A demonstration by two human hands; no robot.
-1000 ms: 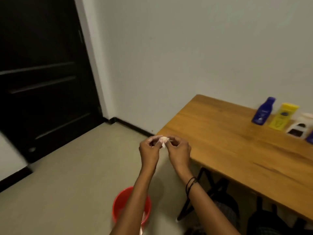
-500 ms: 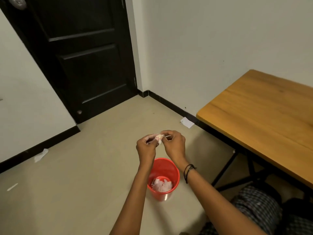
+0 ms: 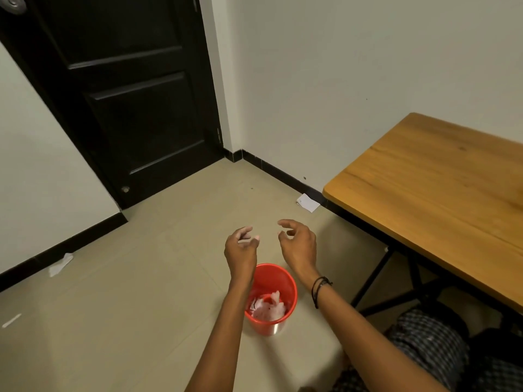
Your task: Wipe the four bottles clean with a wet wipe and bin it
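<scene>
The crumpled pale wipes (image 3: 268, 308) lie in a heap at the bottom of the one red bin (image 3: 278, 280), which stands on the floor. I cannot tell how many pieces make up the heap, and no single wipe can be picked out from the rest. The bin's left rim is hidden behind the left forearm. Both hands hang above and just beyond the bin, apart from each other and holding nothing. The left hand (image 3: 240, 251) has its fingers (image 3: 245, 231) loosely spread and slightly bent, and the right hand (image 3: 300, 246) likewise has its fingers (image 3: 284, 223) apart and gently curved. Thin black bands (image 3: 319, 288) circle the right wrist, two as far as can be made out.

Three pale scraps lie on the floor: a white card (image 3: 308, 203) against the skirting just beside the table corner, a crumpled bit (image 3: 60, 266) by the left wall, and a thin strip (image 3: 11, 320) near the left edge. One wooden table (image 3: 438, 193) on black legs stands to the right, its far part cut off by the frame edge. One black door (image 3: 127, 94) fills the corner, its knob (image 3: 12, 2) half cut off at the top. Checked cloth (image 3: 424, 343) on the person's lap shows at lower right, blurred
</scene>
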